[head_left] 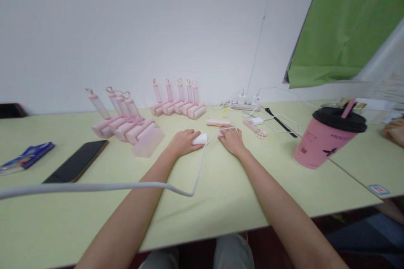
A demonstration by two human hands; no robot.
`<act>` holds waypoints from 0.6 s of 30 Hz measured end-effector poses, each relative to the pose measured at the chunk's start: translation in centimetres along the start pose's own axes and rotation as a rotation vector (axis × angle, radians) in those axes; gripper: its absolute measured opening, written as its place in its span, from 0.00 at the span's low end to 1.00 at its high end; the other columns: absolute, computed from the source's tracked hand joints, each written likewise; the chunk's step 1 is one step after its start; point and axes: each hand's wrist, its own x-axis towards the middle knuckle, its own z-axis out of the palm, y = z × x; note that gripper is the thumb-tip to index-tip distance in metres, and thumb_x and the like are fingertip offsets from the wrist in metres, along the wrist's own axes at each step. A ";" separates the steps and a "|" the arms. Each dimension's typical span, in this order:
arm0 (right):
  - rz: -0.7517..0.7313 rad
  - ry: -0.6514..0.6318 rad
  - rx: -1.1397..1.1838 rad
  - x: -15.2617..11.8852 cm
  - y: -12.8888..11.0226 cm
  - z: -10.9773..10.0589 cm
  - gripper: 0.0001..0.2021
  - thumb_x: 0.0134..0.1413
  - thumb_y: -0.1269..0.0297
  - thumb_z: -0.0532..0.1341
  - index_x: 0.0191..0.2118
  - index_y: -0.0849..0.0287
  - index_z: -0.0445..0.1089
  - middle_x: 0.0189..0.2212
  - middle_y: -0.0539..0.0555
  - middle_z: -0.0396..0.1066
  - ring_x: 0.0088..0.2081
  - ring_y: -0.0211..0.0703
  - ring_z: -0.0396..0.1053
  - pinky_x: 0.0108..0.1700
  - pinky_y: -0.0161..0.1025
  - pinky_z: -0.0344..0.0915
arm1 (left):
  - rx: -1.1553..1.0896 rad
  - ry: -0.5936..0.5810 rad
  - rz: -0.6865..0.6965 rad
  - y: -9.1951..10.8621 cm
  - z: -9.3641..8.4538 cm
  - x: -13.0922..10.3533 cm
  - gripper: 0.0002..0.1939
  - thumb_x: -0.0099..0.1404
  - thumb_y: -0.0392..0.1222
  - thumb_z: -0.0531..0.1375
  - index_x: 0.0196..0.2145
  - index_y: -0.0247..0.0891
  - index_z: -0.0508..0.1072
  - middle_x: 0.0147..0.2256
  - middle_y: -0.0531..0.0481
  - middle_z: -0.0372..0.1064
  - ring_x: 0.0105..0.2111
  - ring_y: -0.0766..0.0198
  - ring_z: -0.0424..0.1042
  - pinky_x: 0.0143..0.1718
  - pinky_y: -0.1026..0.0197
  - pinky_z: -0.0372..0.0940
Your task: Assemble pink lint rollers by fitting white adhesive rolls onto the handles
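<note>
A short white cylinder (200, 139) lies on its side, its length running left to right, gripped at its left end by the left hand's fingers (191, 135). To its right, a small pale-pink piece (220, 133) sits under the right hand's fingers (227, 131), mostly covered, so its full shape cannot be told. Both are low over the pale desk (221, 201), apart from each other.

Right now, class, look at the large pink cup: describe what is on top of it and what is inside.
On top of the pink cup sits a black lid, with a pink straw sticking up. The lid and solid-coloured wall hide whatever is inside.
</note>
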 end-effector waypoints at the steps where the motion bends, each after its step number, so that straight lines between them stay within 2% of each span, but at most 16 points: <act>1: 0.004 0.029 0.027 0.1 -0.2 -0.1 0.19 0.54 0.64 0.55 0.53 0.57 0.64 0.53 0.60 0.63 0.55 0.52 0.57 0.56 0.56 0.45 | 0.001 -0.001 0.002 0.0 0.0 0.0 0.23 0.60 0.61 0.48 0.44 0.42 0.65 0.36 0.45 0.67 0.36 0.58 0.68 0.33 0.60 0.59; 4: -0.105 0.034 0.223 0.2 -1.4 -0.3 0.17 0.55 0.64 0.54 0.51 0.58 0.65 0.52 0.58 0.64 0.55 0.46 0.58 0.57 0.48 0.48 | -0.021 0.007 0.007 0.3 -0.1 0.0 0.22 0.61 0.59 0.48 0.44 0.41 0.64 0.36 0.45 0.66 0.37 0.58 0.67 0.34 0.59 0.60; 6: -0.188 -0.017 0.394 0.1 -2.5 -0.4 0.20 0.55 0.61 0.54 0.53 0.57 0.63 0.52 0.57 0.65 0.54 0.43 0.59 0.56 0.43 0.52 | -0.069 0.028 0.018 1.1 -0.4 0.1 0.23 0.61 0.59 0.48 0.45 0.40 0.63 0.38 0.44 0.66 0.39 0.57 0.66 0.37 0.58 0.60; 8: -0.229 -0.108 0.498 0.0 -3.4 -0.2 0.25 0.51 0.60 0.58 0.56 0.57 0.59 0.52 0.57 0.64 0.52 0.44 0.61 0.54 0.43 0.55 | -0.130 0.074 0.037 2.0 -0.8 0.3 0.24 0.60 0.58 0.50 0.47 0.38 0.62 0.41 0.43 0.65 0.43 0.56 0.65 0.41 0.56 0.60; 10: -0.228 -0.156 0.555 -0.2 -3.7 0.0 0.28 0.48 0.60 0.61 0.57 0.58 0.59 0.50 0.57 0.66 0.49 0.45 0.64 0.52 0.43 0.57 | -0.189 0.143 0.048 2.7 -1.2 0.3 0.27 0.58 0.58 0.53 0.49 0.37 0.60 0.46 0.41 0.63 0.48 0.55 0.61 0.48 0.52 0.57; 13: -0.188 -0.122 0.570 -0.1 -3.2 0.2 0.26 0.46 0.60 0.62 0.53 0.59 0.64 0.46 0.58 0.69 0.46 0.46 0.66 0.51 0.43 0.58 | -0.307 0.212 -0.018 2.1 -1.3 0.1 0.33 0.54 0.59 0.56 0.51 0.37 0.59 0.52 0.39 0.59 0.53 0.52 0.57 0.54 0.47 0.51; 15: -0.158 -0.076 0.561 0.1 -2.6 0.3 0.23 0.45 0.60 0.63 0.49 0.59 0.67 0.45 0.57 0.70 0.46 0.46 0.66 0.51 0.43 0.58 | -0.455 0.164 -0.125 0.7 -0.9 -0.2 0.34 0.54 0.60 0.56 0.52 0.37 0.59 0.51 0.39 0.61 0.51 0.52 0.60 0.52 0.46 0.54; 18: -0.093 -0.025 0.567 0.3 -1.9 0.6 0.20 0.44 0.63 0.63 0.47 0.57 0.69 0.45 0.56 0.70 0.46 0.45 0.66 0.51 0.43 0.59 | -0.829 -0.044 -0.202 -1.8 0.0 -0.6 0.32 0.57 0.58 0.54 0.53 0.35 0.61 0.49 0.40 0.66 0.46 0.55 0.66 0.48 0.51 0.60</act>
